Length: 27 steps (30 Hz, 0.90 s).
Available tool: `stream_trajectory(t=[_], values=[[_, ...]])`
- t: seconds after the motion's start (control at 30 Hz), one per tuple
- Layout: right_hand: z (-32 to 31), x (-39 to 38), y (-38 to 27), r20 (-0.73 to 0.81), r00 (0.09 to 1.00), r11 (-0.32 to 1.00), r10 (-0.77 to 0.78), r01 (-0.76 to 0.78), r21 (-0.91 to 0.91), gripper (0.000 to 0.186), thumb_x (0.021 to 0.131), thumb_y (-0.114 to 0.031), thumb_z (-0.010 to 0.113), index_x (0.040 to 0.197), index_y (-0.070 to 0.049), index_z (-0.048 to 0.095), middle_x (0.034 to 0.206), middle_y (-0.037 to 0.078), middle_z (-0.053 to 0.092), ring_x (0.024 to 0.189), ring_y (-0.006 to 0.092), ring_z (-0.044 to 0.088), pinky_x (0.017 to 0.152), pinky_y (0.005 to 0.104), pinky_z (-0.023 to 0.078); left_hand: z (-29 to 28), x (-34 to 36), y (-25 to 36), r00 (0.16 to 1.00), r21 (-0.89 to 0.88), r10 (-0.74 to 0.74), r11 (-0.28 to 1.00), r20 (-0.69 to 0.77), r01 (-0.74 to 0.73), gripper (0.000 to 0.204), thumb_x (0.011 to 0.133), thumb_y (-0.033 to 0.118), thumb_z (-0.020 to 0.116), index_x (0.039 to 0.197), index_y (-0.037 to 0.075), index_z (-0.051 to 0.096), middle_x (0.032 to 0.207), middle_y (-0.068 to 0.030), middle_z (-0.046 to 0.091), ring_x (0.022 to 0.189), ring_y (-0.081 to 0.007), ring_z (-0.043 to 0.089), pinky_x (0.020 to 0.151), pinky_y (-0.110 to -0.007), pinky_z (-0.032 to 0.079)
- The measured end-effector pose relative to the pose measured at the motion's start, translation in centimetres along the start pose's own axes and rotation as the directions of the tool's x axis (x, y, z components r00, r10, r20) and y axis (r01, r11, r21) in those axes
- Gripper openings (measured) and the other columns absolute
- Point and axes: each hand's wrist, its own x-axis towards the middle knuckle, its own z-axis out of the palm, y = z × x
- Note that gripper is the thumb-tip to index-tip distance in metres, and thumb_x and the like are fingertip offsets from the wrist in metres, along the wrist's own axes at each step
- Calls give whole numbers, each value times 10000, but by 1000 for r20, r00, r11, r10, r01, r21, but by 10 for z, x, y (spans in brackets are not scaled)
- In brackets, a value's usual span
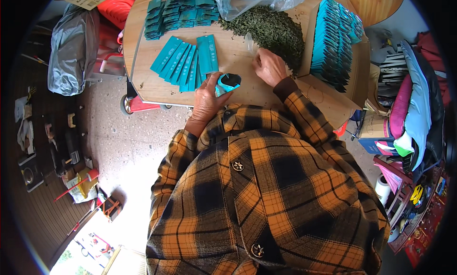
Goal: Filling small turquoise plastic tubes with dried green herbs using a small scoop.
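Note:
My left hand grips a small teal packet near the table's front edge. The packet's mouth gapes, and its inside looks dark. To its right, my right hand is closed with curled fingers beside a heap of dried green leaves. A small clear plastic piece stands out just beyond those fingers; whether they hold it is hidden. Left of the held packet, several flat teal packets lie fanned on the wooden table, with another packet overlapping them.
Piles of teal packets cover the table's far left. A clear plastic bag with more leaves sits at the back. On the right, a cardboard box holds upright rows of teal packets. A red-framed cart stands below the left edge.

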Motion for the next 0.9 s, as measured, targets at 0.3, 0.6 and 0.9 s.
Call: stream_trajectory(t=[0.3, 0.6, 0.9], values=[[10, 3, 12, 150, 970, 673, 190, -240, 699, 116, 857, -85, 640, 916, 13, 662, 660, 18, 596, 545, 65, 528, 510, 230, 444, 0, 2, 2, 1000, 24, 0, 1000, 16, 0, 578, 699, 139, 794, 1189, 5, 519, 1047, -194, 636, 959, -313, 651, 826, -360, 522], [41, 26, 19, 214, 905, 457, 367, -376, 806, 174, 851, -126, 667, 952, 16, 680, 749, -8, 612, 630, 46, 521, 560, 193, 426, -1, 1, 4, 1000, 9, -13, 1000, 19, 12, 568, 700, 139, 793, 1179, 3, 521, 1032, -194, 642, 962, -326, 647, 827, -367, 516], [24, 15, 40, -274, 898, 850, 343, -173, 497, 146, 808, -106, 672, 891, 11, 694, 678, 64, 663, 623, 89, 617, 591, 248, 483, -1, 2, 3, 1000, 20, 3, 1000, -1, -3, 576, 696, 151, 796, 1180, 3, 522, 1038, -200, 640, 956, -337, 645, 825, -370, 514]])
